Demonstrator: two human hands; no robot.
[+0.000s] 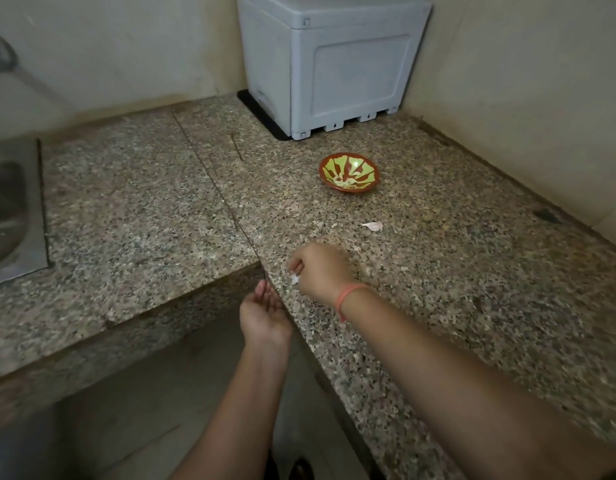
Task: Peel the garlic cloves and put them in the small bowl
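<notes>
A small bowl (349, 173) with a red rim and a green and red pattern stands on the granite counter (455, 271), with pale bits at its bottom. Nearer to me lies an unpeeled garlic clove (373, 225), with a tiny scrap of peel (334, 225) to its left. My right hand (320, 271), an orange band on its wrist, rests on the counter near the front edge. Its bent fingertips touch a white scrap of peel (295, 278). My left hand (265, 317) is cupped palm up just below that edge, under the scrap, and holds nothing I can see.
A grey plastic box (334, 64) on a black mat stands in the back corner. A steel sink (12, 216) is set into the counter at the far left. Walls close off the back and the right side. The counter forms an L around me.
</notes>
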